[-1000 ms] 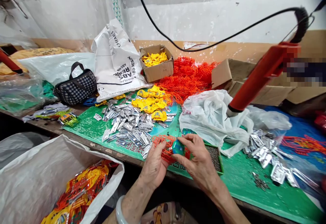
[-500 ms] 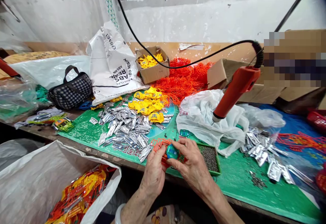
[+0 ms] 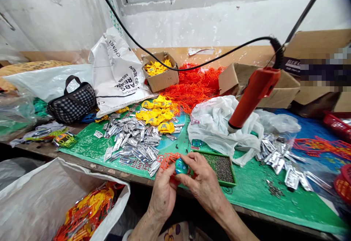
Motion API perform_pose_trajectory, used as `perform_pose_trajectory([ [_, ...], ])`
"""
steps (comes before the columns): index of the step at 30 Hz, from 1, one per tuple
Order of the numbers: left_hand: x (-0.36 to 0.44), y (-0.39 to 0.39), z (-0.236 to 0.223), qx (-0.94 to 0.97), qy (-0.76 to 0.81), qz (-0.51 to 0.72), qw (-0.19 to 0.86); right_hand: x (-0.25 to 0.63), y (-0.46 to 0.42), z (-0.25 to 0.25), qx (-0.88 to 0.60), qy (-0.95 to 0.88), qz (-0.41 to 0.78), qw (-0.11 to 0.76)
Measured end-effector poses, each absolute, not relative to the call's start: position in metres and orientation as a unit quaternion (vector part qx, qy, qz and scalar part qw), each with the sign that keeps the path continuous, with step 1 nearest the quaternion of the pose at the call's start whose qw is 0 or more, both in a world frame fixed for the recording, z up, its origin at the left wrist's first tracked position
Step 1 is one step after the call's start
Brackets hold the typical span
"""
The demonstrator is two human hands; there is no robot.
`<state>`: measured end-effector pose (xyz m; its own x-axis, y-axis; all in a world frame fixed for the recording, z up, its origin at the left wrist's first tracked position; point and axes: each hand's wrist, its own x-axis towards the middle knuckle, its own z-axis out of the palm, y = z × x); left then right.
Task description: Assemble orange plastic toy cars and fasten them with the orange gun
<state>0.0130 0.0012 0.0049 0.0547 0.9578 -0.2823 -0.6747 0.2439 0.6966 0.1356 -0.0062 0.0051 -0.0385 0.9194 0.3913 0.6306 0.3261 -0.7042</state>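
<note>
My left hand (image 3: pixel 164 191) is closed around an orange-red plastic frame (image 3: pixel 168 159) with an open lattice shape. Against that frame, a shiny blue-green plastic piece (image 3: pixel 181 166) is pinched between the thumb and fingers of my right hand (image 3: pixel 201 177). Both hands meet over the front edge of the table, and my fingers hide part of the two pieces. Just beyond my right hand lies a green tray (image 3: pixel 232 171) with small dark screws (image 3: pixel 224 168). Silver flat pieces (image 3: pixel 137 136) and yellow plastic pieces (image 3: pixel 156 113) are heaped beyond my left hand.
A red electric screwdriver (image 3: pixel 253 98) hangs on a black cable at right. Behind are a white sack (image 3: pixel 116 76), a small carton (image 3: pixel 164 80), a red-orange pile (image 3: pixel 189 87) and a crumpled plastic bag (image 3: pixel 211 120). An open sack (image 3: pixel 33 197) stands at lower left.
The two hands have drawn slightly left and down in view, with the blue-green piece turned to show more of its face. The hanging screwdriver has swung left, then settled.
</note>
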Motion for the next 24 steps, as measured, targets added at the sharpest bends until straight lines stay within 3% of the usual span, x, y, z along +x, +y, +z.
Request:
perform_pose_trajectory([
  [8,0.012,-0.001,0.003,0.297,0.37,0.554,0.685,0.132,-0.016,0.007,-0.565,-0.726,0.036,0.391],
  [15,0.011,-0.001,0.003,0.292,0.382,0.53,0.699,0.128,-0.025,-0.007,-0.536,-0.707,0.17,0.43],
  [18,0.005,0.002,0.006,0.289,0.386,0.519,0.706,0.15,-0.031,-0.001,-0.526,-0.665,0.173,0.501],
  [22,-0.003,0.005,0.006,0.297,0.406,0.484,0.716,0.23,-0.022,0.032,-0.578,-0.475,0.021,0.664],
  [24,-0.002,0.005,0.004,0.307,0.413,0.468,0.718,0.278,-0.004,0.054,-0.579,-0.422,-0.047,0.696],
])
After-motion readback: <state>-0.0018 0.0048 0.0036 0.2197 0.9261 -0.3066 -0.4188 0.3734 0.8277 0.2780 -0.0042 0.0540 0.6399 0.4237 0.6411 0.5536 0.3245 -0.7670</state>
